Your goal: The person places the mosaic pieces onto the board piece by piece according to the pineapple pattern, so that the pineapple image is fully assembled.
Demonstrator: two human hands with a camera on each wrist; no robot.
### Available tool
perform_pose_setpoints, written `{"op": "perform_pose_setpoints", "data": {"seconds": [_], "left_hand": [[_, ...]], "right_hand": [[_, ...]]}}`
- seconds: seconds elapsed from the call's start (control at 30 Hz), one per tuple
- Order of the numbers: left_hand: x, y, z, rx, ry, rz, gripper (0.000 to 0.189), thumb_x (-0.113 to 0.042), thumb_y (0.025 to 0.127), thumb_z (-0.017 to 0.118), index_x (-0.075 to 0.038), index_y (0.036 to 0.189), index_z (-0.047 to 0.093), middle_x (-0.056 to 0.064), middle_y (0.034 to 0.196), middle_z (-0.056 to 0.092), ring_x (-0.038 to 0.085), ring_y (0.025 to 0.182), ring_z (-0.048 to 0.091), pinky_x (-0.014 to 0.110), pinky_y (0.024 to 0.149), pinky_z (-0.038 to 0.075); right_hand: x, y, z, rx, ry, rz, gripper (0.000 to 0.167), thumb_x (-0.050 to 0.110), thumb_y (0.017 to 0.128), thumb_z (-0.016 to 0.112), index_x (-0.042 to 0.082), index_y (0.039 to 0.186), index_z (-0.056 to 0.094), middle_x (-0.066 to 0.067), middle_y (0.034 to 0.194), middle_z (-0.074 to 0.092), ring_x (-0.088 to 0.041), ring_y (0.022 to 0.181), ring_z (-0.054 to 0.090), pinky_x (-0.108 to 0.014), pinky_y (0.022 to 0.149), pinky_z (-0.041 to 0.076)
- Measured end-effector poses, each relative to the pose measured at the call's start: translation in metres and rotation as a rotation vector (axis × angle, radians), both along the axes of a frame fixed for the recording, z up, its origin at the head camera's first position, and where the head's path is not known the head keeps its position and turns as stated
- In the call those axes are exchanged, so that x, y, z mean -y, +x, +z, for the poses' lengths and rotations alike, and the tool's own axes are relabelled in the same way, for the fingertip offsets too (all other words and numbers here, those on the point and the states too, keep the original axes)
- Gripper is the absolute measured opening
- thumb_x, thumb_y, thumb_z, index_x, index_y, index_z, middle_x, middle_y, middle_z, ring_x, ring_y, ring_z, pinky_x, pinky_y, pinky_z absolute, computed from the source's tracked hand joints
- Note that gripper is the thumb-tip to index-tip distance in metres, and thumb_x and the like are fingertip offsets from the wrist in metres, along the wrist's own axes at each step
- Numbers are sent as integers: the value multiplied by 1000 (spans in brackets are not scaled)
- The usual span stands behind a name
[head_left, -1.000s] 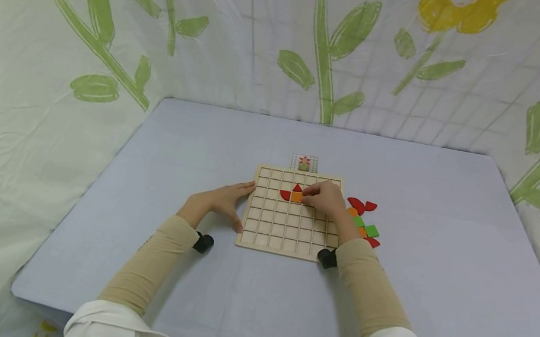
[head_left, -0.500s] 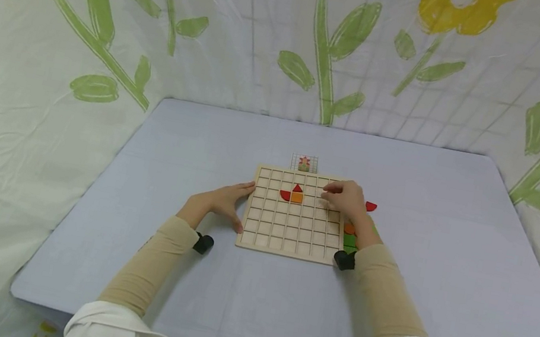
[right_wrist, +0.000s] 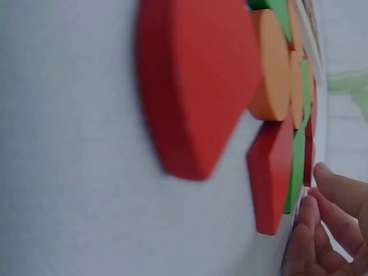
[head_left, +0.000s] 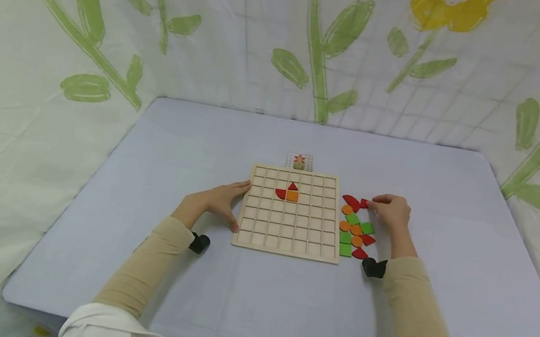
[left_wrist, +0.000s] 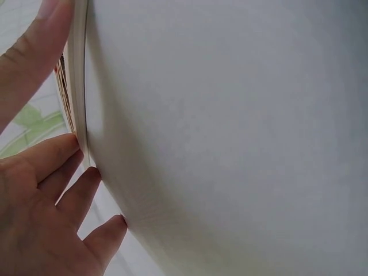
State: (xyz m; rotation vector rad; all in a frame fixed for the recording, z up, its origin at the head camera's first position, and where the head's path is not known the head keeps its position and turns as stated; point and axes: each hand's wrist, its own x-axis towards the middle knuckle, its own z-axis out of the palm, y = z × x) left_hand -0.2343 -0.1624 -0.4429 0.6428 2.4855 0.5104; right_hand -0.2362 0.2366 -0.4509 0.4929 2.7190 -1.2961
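The left hand (head_left: 214,201) has its thumb and fingers spread wide, touching the left edge of the wooden grid board (head_left: 275,216). Right of the board, the right hand (head_left: 392,211) holds its fingertips close together at a small red piece (head_left: 364,203); whether they pinch it, I cannot tell. 4 orange discs (head_left: 344,226), 4 green squares (head_left: 367,228) and more red pieces (head_left: 368,240) crowd in between hand and board. A red triangle (head_left: 293,186), red quarter-round (head_left: 280,194) and orange square (head_left: 292,196) sit in the grid. A picture card (head_left: 299,162) lies at its far edge.
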Motion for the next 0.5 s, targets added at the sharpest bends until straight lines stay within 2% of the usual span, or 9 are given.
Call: {"op": "perform_pose_setpoints", "data": {"seconds": [0.27, 0.5], "left_hand": [[8, 2, 2, -7, 10, 15, 115, -28, 69, 88, 5, 152, 17, 16, 162, 9, 34, 147, 10, 45, 119, 15], [6, 2, 1, -2, 7, 16, 114, -28, 70, 88, 4, 153, 17, 14, 162, 9, 33, 148, 9, 45, 119, 15]], "right_hand": [[11, -6, -4, 15, 33, -8, 38, 25, 94, 63, -7, 114, 62, -23, 115, 58, -35, 105, 48, -44, 91, 44], [8, -7, -3, -24, 38, 80, 32, 16, 97, 59, -7, 119, 63, -25, 116, 61, -36, 105, 51, -46, 96, 45]]}}
